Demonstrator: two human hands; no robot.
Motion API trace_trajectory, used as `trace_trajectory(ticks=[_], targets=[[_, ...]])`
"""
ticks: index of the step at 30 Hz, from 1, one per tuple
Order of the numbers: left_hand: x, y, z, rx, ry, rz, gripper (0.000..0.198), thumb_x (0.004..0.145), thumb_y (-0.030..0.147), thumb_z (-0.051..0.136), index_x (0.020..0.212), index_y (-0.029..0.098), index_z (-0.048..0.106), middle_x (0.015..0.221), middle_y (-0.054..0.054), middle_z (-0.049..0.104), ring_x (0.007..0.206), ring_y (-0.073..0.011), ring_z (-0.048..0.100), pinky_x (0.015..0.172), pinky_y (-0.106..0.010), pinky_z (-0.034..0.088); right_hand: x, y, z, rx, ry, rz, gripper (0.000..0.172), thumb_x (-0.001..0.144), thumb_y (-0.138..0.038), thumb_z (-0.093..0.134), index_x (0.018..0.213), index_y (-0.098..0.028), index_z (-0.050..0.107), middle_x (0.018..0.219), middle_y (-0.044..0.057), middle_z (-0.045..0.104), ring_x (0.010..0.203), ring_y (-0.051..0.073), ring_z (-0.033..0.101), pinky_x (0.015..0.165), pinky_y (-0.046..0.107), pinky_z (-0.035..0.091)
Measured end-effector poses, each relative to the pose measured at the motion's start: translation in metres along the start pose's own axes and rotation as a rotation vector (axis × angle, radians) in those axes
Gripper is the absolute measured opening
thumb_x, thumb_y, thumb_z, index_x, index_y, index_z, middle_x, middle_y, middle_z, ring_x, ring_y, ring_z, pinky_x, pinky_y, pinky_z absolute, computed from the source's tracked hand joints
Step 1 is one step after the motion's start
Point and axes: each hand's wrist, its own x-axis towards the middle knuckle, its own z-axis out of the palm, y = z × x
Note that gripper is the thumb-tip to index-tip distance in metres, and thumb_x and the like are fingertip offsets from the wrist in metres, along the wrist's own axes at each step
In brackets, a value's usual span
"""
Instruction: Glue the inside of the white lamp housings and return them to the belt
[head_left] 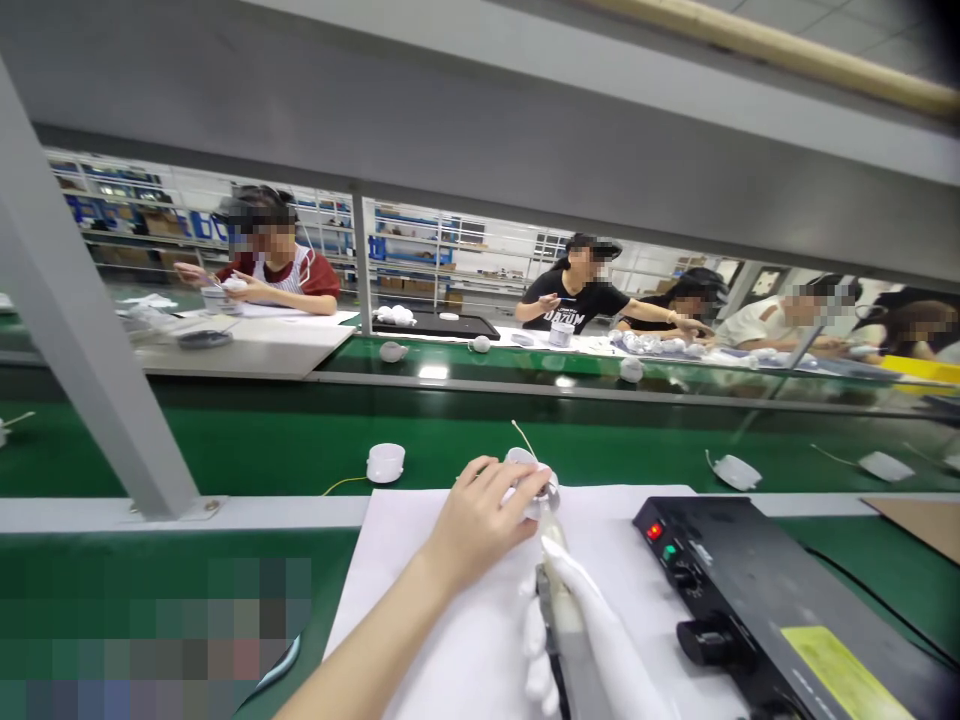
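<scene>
Closest to the lens, a white-gloved right hand (pixel 564 640) clenches a pale-handled hand tool (pixel 559 575), its fingers wrapped around the grip, and the tool's tip meets a round white plastic housing (pixel 529 482). That housing is up at the far edge of a white paper sheet (pixel 480 655), held off the surface by the bare left hand (pixel 476 525), whose fingers (pixel 480 480) curl over its side in a firm grasp. Good form here, by the look of it: both wrists low, the tip steady, the housing turned to meet the tip, and the thin pale wire (pixel 523 437) kept clear of it. Just to the right, a black control unit (pixel 739 590) shows a glowing red lamp (pixel 654 530) beside a green one (pixel 669 551). Beyond the sheet, a green conveyor belt (pixel 225 450) runs across the view with a white cup-shaped housing (pixel 385 462) trailing a yellow wire (pixel 346 486), and another housing (pixel 733 472) sits off to the right. Across the line, a co-worker (pixel 274 270) handles a white part at a bench, more people (pixel 574 290) work further along, and stocked shelving (pixel 450 250) lines the far side of the room
</scene>
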Motion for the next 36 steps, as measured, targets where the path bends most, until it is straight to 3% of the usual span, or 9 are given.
trace_trajectory(ticks=[6,36], targets=[[0.0011,0.0016,-0.0008,0.011,0.04,0.031,0.028,0.088,0.017,0.052,0.115,0.019,0.059,0.104,-0.006,0.069,0.09,-0.0176,0.064,0.083,-0.035,0.046,-0.0004,-0.0018,0.0015,-0.007,0.007,0.021,0.033,0.097,-0.044,0.05,0.095,-0.012,0.06,0.07,-0.001,0.056,0.049,0.007,0.05,0.043,0.019,0.044],[-0.0006,0.0032,-0.0051,0.001,0.004,0.055,0.034,0.086,0.012,0.05,0.118,0.02,0.057,0.106,-0.005,0.069,0.089,-0.0178,0.063,0.079,-0.034,0.044,-0.0015,-0.0028,0.0032,-0.018,0.033,0.01,0.034,0.097,-0.044,0.05,0.092,-0.012,0.06,0.068,-0.002,0.057,0.048,0.007,0.05,0.044,0.02,0.045]])
